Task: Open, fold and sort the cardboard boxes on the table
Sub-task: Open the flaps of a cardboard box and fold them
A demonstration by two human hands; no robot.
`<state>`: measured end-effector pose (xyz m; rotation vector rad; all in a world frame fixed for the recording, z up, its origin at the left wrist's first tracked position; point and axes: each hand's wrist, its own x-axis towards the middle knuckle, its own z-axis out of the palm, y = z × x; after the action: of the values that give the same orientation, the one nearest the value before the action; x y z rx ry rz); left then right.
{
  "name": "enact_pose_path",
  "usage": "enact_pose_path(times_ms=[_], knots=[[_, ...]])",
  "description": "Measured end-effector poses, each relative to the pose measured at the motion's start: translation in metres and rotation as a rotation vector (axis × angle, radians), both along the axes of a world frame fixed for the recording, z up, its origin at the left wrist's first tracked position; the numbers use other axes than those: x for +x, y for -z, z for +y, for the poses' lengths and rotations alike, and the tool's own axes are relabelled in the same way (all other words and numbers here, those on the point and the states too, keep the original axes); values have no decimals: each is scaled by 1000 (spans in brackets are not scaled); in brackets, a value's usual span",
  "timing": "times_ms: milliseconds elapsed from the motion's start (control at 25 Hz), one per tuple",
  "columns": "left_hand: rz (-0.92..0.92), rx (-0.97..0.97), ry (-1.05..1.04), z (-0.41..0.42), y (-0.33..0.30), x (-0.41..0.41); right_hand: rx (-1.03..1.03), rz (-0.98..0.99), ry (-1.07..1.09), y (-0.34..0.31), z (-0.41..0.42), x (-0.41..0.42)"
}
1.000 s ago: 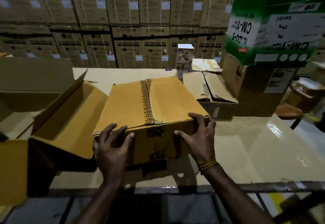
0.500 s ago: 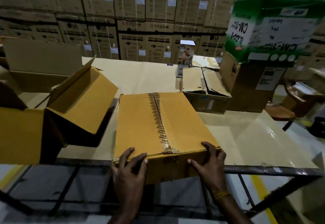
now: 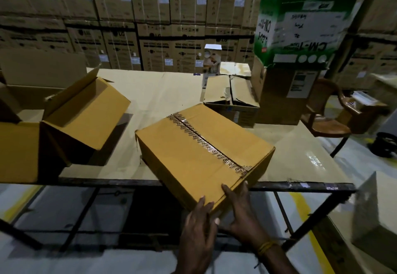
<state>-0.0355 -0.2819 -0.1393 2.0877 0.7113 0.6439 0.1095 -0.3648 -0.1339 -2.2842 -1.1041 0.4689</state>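
A: Head view: what is the surface like?
B: A long table with a pale, cardboard-coloured top and a dark metal edge and legs; its right part has a glossy sheen. The floor below is light with yellow lines.
A: Where is the taped box?
B: The taped box sits skewed on the near edge, one corner overhanging toward the person. A printed tape strip runs across its closed top.
A: And the hands?
B: Close together at that overhanging corner. The left hand lies against the near side, fingers reaching onto the top edge; the right hand grips the corner, thumb on top. A yellow thread band circles the right wrist.
A: What else is on the table?
B: At left an open box with raised flaps; farther back a worn closed box, a small white carton and a green-and-white box set on a brown one.
A: The room?
B: A wall of stacked brown cartons behind, and a brown chair at right
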Motion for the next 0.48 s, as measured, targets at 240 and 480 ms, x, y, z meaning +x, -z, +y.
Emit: enact_pose_path(times_ms=[240,480], knots=[[65,74,-16,4,-14,14,-12,-163,137,-15,8,-18],[415,383,14,74,-26,40,9,-128,148,-1,4,15]])
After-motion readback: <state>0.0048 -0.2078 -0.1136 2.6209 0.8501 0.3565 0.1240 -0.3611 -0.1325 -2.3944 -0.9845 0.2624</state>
